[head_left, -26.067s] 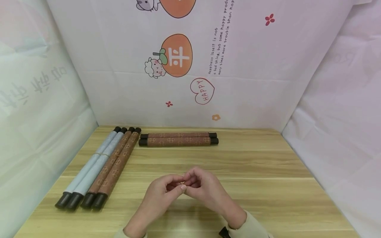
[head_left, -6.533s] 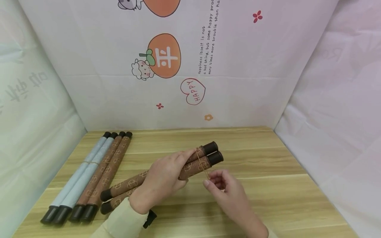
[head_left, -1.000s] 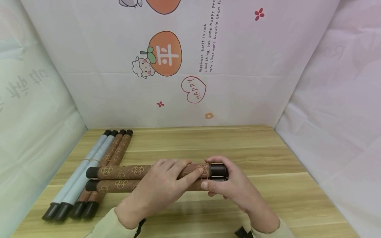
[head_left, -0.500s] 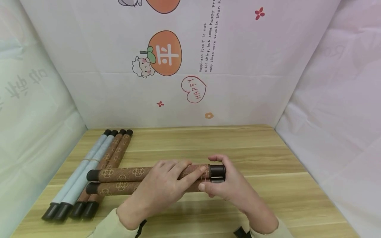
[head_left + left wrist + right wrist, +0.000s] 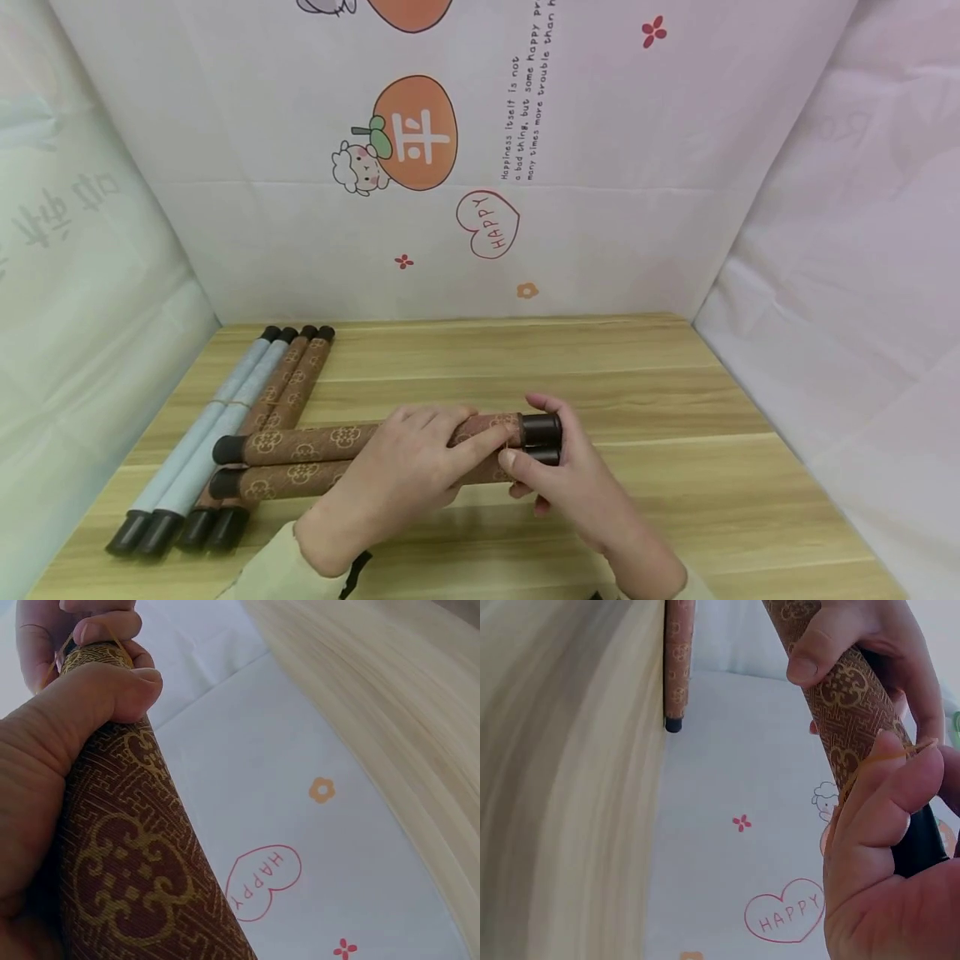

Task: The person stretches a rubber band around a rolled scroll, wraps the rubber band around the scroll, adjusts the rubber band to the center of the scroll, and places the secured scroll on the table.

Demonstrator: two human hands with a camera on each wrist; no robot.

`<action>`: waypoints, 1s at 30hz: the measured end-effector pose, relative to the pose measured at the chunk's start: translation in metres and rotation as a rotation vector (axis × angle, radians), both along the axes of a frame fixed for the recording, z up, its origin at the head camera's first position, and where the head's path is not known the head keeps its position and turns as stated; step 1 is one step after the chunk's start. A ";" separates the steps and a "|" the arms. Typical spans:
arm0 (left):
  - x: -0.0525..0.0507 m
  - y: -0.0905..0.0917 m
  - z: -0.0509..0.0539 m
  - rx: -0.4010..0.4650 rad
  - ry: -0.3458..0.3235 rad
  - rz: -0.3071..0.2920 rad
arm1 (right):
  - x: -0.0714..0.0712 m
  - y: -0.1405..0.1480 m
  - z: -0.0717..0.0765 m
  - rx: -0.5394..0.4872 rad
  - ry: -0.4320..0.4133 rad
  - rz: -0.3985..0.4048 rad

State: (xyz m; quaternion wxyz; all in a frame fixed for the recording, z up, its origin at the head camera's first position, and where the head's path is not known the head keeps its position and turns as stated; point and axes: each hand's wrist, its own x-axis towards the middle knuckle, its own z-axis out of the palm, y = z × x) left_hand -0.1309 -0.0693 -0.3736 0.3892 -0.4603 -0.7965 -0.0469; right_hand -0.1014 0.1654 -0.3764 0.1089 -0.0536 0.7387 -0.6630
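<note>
Two brown scrolls [image 5: 300, 446] with gold flower patterns and black end caps are held side by side, nearly level, above the table in the head view. My left hand [image 5: 405, 462] grips them around the middle, its thumb along the upper scroll in the left wrist view. Near the right-hand caps, my right hand [image 5: 566, 467] pinches a thin tan rubber band [image 5: 881, 757], stretched between its fingers and the scroll in the right wrist view. Part of the band runs over the scrolls; the rest is hidden by fingers.
Left on the wooden table [image 5: 637, 400], two light blue scrolls [image 5: 202, 437] lie banded together beside another brown pair [image 5: 296, 387]. The held scrolls overlap these from the camera's side. White printed cloth [image 5: 600, 242] stands behind and at both sides.
Earlier the held pair lay at the back of the table, then was tilted in my left hand, banded near its right end. Within the last second, my right fingers have shifted slightly left with the band.
</note>
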 end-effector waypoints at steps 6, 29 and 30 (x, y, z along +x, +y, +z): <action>-0.002 0.001 0.001 0.000 -0.063 -0.023 | 0.004 -0.002 -0.007 -0.066 0.014 -0.050; -0.007 -0.011 -0.004 0.013 -0.277 -0.001 | 0.013 -0.014 -0.027 -0.143 0.067 -0.170; -0.007 -0.011 -0.004 0.012 -0.287 0.003 | 0.013 -0.013 -0.027 -0.136 0.062 -0.171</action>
